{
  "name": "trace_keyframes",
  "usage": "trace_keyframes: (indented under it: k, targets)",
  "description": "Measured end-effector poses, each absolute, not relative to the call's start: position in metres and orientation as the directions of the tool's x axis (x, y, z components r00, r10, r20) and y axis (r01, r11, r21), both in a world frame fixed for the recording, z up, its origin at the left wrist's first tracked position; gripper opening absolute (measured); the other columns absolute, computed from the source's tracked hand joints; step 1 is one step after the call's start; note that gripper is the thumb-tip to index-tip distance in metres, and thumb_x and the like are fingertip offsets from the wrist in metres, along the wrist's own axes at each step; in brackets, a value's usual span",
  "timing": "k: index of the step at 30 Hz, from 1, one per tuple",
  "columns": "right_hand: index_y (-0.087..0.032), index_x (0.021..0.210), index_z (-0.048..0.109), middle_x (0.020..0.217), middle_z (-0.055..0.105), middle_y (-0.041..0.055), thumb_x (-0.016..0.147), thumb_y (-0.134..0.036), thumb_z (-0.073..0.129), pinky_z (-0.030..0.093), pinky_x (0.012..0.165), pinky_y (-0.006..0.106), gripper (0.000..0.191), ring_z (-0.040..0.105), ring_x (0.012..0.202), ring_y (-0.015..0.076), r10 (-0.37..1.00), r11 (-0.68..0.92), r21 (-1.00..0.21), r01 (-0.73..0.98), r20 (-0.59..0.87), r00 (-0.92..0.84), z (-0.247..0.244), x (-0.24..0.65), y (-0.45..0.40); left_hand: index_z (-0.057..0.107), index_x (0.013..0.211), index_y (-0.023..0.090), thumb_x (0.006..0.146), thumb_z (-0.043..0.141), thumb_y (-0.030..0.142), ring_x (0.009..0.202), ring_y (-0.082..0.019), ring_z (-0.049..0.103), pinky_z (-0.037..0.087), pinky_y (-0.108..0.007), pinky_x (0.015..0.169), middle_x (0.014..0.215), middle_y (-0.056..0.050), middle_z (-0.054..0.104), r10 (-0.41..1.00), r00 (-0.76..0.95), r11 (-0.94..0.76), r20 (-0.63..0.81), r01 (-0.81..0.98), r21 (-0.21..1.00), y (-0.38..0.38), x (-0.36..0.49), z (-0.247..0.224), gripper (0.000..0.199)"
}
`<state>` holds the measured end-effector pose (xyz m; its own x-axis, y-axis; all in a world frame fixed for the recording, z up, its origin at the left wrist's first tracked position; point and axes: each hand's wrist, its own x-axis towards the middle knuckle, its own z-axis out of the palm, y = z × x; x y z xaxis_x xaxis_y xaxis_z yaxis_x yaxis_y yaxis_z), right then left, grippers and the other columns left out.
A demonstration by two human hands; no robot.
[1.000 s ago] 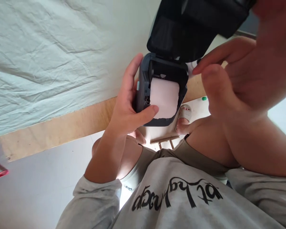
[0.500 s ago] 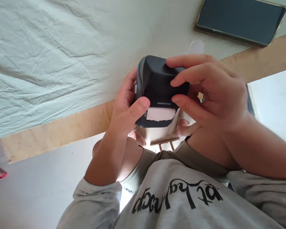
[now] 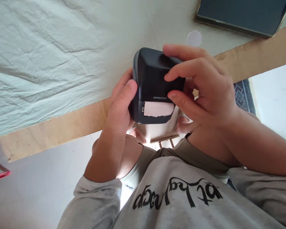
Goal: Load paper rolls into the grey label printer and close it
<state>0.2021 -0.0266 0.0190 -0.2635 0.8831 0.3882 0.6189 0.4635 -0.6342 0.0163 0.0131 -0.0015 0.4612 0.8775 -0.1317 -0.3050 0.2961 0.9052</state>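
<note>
A small black label printer (image 3: pixel 152 76) marked NIIMBOT is held up above my lap, by the table's edge. From its front slot sticks a strip of white label paper (image 3: pixel 158 109) with a torn edge. My left hand (image 3: pixel 121 101) grips the printer's left side, the thumb lying along that side and the other fingers behind it. My right hand (image 3: pixel 202 82) is closed round the right side, with fingertips and thumb on the dark cover. The undersides of the printer and the hidden fingers cannot be seen.
A phone (image 3: pixel 243 16) lies at the upper right of the cloth-covered table (image 3: pixel 50 63), whose bare wooden edge (image 3: pixel 57 130) shows. Near the phone is a round white sticker (image 3: pixel 194 38). A red-framed object (image 3: pixel 0 175) stands at far left; a patterned dark-blue cloth (image 3: pixel 244 95) is at right.
The printer has shifted slightly up and left in view with both hands. My left thumb has slid from the printer's front corner up onto its left side.
</note>
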Motion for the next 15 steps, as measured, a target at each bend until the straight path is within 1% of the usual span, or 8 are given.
trace_keyframes:
  k: [2,4,6,7,8,10,12,15]
  targets:
    - [-0.023,0.108,0.051,0.132,0.051,0.003,0.082,-0.023,0.054,0.052,0.062,0.022,0.026,0.06,0.094,0.0103,0.887,0.452,-0.629,0.632,0.394,-0.242,0.0197,0.2031,-0.028,0.066,0.083,0.023,0.089,0.048,0.041,0.079,-0.017,0.057,0.048,-0.032,0.074,0.074,-0.001,0.057,0.891,0.443,0.276,-0.095,-0.366,0.889,0.0151,0.0181,-0.0025,0.026]
    - [-0.024,0.109,0.05,0.128,0.05,0.0037,0.081,-0.023,0.054,0.049,0.057,0.022,0.028,0.057,0.089,0.0093,0.893,0.439,-0.633,0.637,0.388,-0.23,0.021,0.2032,-0.0295,0.063,0.072,0.024,0.088,0.048,0.039,0.077,-0.018,0.057,0.048,-0.033,0.074,0.065,-0.001,0.053,0.902,0.427,0.252,-0.064,-0.401,0.881,0.0165,0.0194,-0.003,0.026]
    - [-0.023,0.113,0.048,0.128,0.048,0.0059,0.081,-0.024,0.055,0.049,0.056,0.022,0.033,0.056,0.086,0.0085,0.889,0.45,-0.634,0.629,0.381,-0.253,0.0212,0.2023,-0.0301,0.06,0.067,0.024,0.087,0.048,0.039,0.081,-0.02,0.058,0.047,-0.034,0.075,0.063,-0.002,0.051,0.909,0.411,0.246,-0.072,-0.389,0.888,0.0169,0.0194,-0.0017,0.027]
    - [-0.022,0.114,0.046,0.129,0.046,0.0077,0.081,-0.025,0.056,0.05,0.057,0.022,0.035,0.056,0.088,0.0091,0.882,0.467,-0.63,0.621,0.383,-0.274,0.0205,0.2017,-0.0299,0.059,0.067,0.024,0.088,0.048,0.038,0.085,-0.021,0.058,0.047,-0.035,0.076,0.063,-0.002,0.051,0.913,0.399,0.246,-0.084,-0.376,0.893,0.0169,0.0189,-0.0005,0.027]
    - [-0.021,0.116,0.045,0.13,0.044,0.0095,0.08,-0.025,0.057,0.05,0.058,0.023,0.037,0.056,0.092,0.0107,0.875,0.482,-0.625,0.614,0.386,-0.294,0.0195,0.2011,-0.0292,0.058,0.067,0.024,0.088,0.048,0.036,0.091,-0.022,0.058,0.047,-0.035,0.078,0.065,-0.003,0.052,0.916,0.389,0.249,-0.098,-0.359,0.899,0.0168,0.0181,0.0008,0.026]
    - [-0.021,0.117,0.043,0.133,0.041,0.012,0.081,-0.026,0.057,0.052,0.061,0.023,0.04,0.054,0.107,0.0156,0.866,0.497,-0.618,0.609,0.391,-0.311,0.0168,0.2002,-0.0269,0.057,0.068,0.025,0.087,0.051,0.032,0.103,-0.023,0.055,0.047,-0.034,0.081,0.067,-0.003,0.054,0.914,0.385,0.257,-0.123,-0.317,0.913,0.0165,0.0159,0.0024,0.022]
    - [-0.022,0.119,0.041,0.135,0.039,0.0124,0.081,-0.026,0.056,0.054,0.065,0.023,0.041,0.048,0.121,0.0188,0.852,0.522,-0.615,0.591,0.417,-0.318,0.0146,0.1996,-0.024,0.057,0.068,0.025,0.086,0.054,0.03,0.112,-0.024,0.051,0.047,-0.035,0.084,0.069,-0.003,0.055,0.91,0.391,0.264,-0.138,-0.29,0.92,0.0164,0.0139,0.0015,0.019]
    - [-0.019,0.12,0.041,0.136,0.038,0.0135,0.082,-0.025,0.055,0.055,0.068,0.022,0.041,0.044,0.128,0.0188,0.832,0.553,-0.614,0.563,0.443,-0.335,0.0158,0.198,-0.0209,0.055,0.067,0.025,0.088,0.052,0.039,0.112,-0.024,0.05,0.047,-0.036,0.083,0.067,-0.003,0.052,0.931,0.351,0.228,-0.097,-0.352,0.908,0.0163,0.0132,-0.0023,0.025]
